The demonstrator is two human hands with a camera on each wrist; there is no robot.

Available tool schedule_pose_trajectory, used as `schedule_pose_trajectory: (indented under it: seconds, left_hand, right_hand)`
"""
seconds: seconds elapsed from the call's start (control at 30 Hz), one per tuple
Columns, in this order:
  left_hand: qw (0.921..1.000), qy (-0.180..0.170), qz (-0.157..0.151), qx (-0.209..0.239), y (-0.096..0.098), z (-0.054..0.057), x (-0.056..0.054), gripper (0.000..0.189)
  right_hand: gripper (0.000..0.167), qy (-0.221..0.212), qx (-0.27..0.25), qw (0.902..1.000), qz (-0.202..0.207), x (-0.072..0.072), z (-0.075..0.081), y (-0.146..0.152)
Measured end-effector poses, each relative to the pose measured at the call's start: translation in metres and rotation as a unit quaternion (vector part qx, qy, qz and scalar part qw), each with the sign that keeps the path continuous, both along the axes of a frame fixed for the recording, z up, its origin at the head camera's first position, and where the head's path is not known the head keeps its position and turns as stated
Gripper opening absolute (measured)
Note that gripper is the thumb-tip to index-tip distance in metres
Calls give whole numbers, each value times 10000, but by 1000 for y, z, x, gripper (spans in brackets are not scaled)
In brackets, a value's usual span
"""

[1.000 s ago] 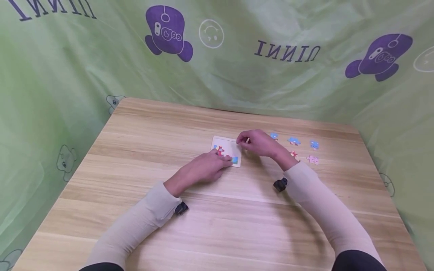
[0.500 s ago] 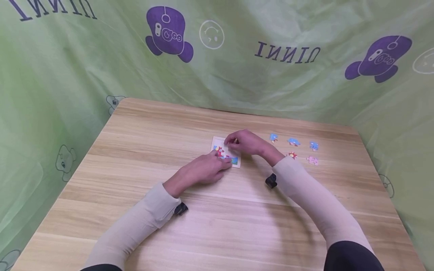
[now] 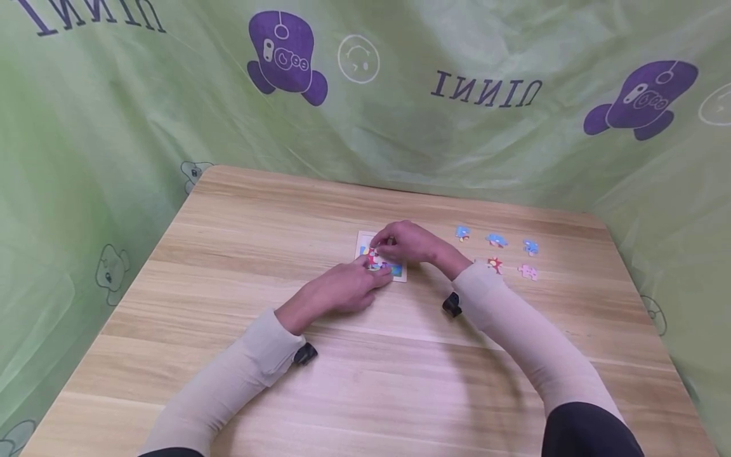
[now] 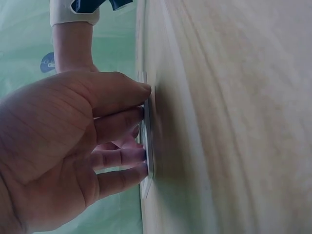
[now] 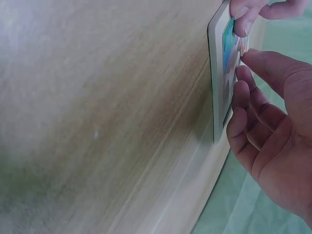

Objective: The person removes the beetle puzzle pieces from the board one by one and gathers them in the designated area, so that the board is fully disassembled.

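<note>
Two-handed, working at a puzzle tray [image 5: 218,83] lying flat on the table [image 3: 411,381]. With the left hand [image 3: 354,284], resting nearly straight fingers along the near left side of the tray, apparently steadying it. With the right hand [image 3: 412,242], hanging curled fingers over the tray, bringing thumb and forefinger close together; too hidden for telling whether pinching a piece or nothing. Lying inside the tray, partly covered by fingers: a red piece [image 3: 371,255] and, toward the near right corner, a blue-green piece [image 3: 396,270]. Lying loose to the right of the tray: three blue pieces [image 3: 497,240] in a farther row, and in a nearer row a red star-like piece [image 3: 494,264] and a pink piece [image 3: 528,271].

Judging by the pose, probably seating or adjusting a piece in the tray. For good work, turning tabs toward matching gaps before lowering, bringing the piece down level rather than edge first, and pressing gently at its middle until lying flush. Meanwhile, holding the tray down lightly, guarding against sliding, and keeping left fingertips off any gap being filled.
</note>
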State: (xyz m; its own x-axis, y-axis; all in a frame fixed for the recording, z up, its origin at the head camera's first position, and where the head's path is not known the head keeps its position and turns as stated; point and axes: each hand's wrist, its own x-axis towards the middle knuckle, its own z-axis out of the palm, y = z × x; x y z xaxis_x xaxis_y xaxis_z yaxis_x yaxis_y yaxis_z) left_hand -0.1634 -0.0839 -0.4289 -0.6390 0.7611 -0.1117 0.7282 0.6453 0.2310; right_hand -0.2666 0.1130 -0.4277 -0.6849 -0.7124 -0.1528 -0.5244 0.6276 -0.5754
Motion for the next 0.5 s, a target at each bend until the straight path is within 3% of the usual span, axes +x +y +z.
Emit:
schedule_pose_trajectory:
  seconds: [0.5]
  left_hand:
    - [9998,-142,17,99,1,4,-4,33]
  right_hand:
    - [12,129,-262,9995,-82,2,0,-3]
